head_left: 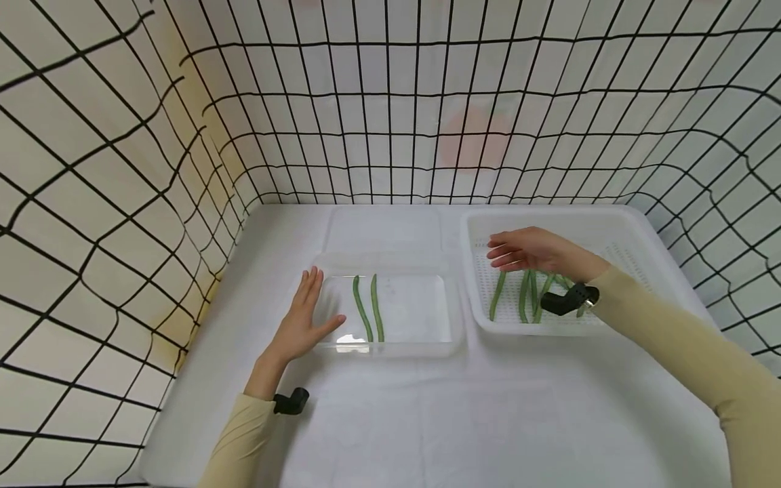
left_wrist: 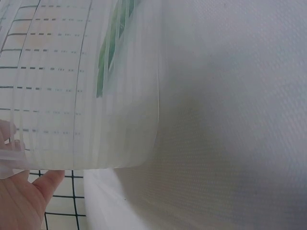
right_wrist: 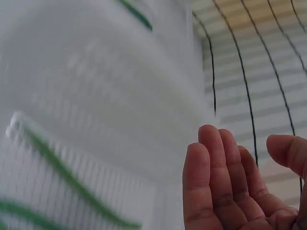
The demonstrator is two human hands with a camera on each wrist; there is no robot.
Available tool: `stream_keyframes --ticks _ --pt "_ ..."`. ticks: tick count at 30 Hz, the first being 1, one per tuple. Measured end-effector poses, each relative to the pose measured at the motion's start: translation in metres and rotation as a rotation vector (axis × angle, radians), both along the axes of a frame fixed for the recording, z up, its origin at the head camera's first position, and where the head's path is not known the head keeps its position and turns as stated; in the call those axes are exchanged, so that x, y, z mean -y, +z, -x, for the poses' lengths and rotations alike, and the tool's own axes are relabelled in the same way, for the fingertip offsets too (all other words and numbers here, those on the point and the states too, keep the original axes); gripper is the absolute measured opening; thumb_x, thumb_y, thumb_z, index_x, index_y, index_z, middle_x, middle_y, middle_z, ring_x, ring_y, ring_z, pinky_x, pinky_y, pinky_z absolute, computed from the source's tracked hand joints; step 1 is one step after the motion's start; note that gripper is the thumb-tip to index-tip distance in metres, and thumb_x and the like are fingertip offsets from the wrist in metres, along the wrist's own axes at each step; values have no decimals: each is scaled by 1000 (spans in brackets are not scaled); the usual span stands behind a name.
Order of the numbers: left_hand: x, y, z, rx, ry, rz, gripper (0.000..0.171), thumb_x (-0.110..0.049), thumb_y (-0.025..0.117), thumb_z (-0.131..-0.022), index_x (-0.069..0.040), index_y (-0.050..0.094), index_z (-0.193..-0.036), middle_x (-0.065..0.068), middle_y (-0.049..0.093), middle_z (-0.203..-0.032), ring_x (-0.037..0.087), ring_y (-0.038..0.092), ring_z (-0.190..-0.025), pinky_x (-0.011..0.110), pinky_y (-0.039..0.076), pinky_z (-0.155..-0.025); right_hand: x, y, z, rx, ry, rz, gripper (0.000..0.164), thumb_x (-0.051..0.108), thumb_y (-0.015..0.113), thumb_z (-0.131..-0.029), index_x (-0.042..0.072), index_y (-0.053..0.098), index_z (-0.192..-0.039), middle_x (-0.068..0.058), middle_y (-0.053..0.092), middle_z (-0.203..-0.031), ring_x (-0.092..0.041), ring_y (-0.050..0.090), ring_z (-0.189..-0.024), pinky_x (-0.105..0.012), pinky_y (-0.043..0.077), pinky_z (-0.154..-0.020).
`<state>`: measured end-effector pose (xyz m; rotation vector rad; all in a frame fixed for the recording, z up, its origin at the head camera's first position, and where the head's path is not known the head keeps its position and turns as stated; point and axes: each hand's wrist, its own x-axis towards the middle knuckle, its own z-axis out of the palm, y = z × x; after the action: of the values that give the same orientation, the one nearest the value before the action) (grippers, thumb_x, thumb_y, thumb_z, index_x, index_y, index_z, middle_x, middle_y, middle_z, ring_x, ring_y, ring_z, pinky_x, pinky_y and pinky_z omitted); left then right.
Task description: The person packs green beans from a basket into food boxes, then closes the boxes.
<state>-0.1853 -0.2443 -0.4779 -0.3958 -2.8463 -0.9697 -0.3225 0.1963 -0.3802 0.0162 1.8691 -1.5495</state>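
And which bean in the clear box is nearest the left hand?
The left bean, between the left hand and the other bean, which lies nearer the basket.

A flat white surface [head_left: 488,420], faintly creased and cloth-like in texture, reaches back to the black grid [head_left: 390,134]. Directly on it stand a clear rectangular container [head_left: 390,350] and, just right, a white perforated basket [head_left: 537,330].

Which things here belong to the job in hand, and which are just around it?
Job in hand:
two green beans in the clear plastic container
other green beans in the white perforated basket
left hand, beside the container; right hand, over the basket

Just around:
black wire grid
white tablecloth
wrist cameras
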Motion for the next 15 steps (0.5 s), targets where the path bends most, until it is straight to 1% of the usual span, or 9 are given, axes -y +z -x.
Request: stream_keyframes --ticks 3,7,9,11,14,15 --pt "1 1 0 -3 -5 -1 97 -48 66 -86 -14 5 -154 8 3 -158 22 -7 -143 58 18 -106 -35 -6 6 2 -31 -32 53 29 52 -99 -9 38 -134 -8 66 -101 -19 66 -90 -35 50 -85" --pt "1 1 1 11 -5 -4 97 -48 66 -86 -15 5 -154 2 -1 -159 20 -8 -143 57 18 -107 -79 -20 13 4 -73 -98 61 32 50 -99 -10 31 -139 -5 67 -98 -17 66 -88 -34 51 -84" --pt "1 1 0 17 -3 -6 97 -48 66 -86 -15 5 -154 -1 -2 -158 19 -8 -143 57 17 -107 -98 -28 16 5 -93 -141 63 33 50 -100 -10 29 -140 -3 67 -97 -16 66 -87 -34 51 -83" --pt "0 1 1 13 -2 -5 97 -47 66 -85 -15 6 -154 2 0 -159 20 -8 -143 58 17 -106 -114 -36 18 13 -114 -182 62 32 49 -100 -10 30 -140 -1 67 -93 -14 66 -84 -32 52 -81" --pt "0 0 0 12 2 -2 97 -47 66 -85 -14 6 -154 7 3 -159 20 -7 -143 58 18 -106 -135 -44 19 44 -137 -216 53 29 48 -100 -8 36 -136 0 67 -90 -14 67 -82 -32 52 -81" --pt "-1 0 1 12 3 -1 97 -47 66 -85 -14 6 -154 8 4 -158 20 -7 -143 58 18 -106 -141 -46 19 60 -150 -213 47 28 49 -100 -7 41 -132 -1 67 -89 -14 67 -82 -33 52 -81"
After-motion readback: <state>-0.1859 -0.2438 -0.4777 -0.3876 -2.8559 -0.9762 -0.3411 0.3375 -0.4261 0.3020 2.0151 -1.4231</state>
